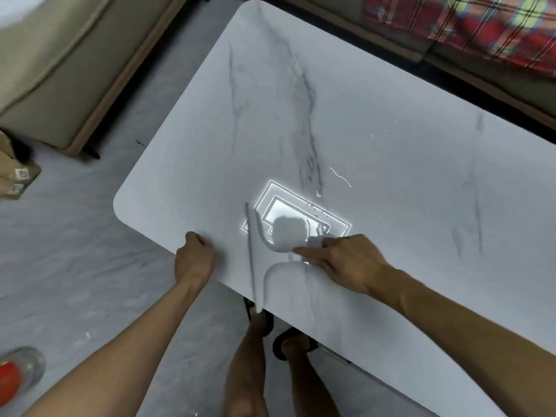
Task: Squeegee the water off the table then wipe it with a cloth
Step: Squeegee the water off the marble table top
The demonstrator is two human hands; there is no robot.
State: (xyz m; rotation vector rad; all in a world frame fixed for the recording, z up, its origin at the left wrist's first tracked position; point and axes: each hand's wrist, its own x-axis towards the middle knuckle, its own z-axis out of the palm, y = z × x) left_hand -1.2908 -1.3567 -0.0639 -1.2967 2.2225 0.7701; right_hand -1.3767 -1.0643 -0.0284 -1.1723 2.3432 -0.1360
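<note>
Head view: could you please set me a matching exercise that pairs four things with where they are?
Things:
1. left hand
2. right hand
3. plaid fabric
4. cardboard box

Places:
A. on the floor, far left
B. on the squeegee
C. at the near edge of the table
D. beyond the table, top right

Pairs: 1-C, 2-B, 3-D, 4-A

Hidden, cropped, smeared

The white marble-patterned table (301, 115) runs off the right and bottom edges and partly covers the black sandals (293, 346). The pale squeegee (251, 260) smears into the tabletop, its grip buried in the right hand (346, 263). The left hand (195, 257) curls over its own fingers. A red-and-grey round thing (18, 377), cut by the left edge, is too blurred to name.
</note>
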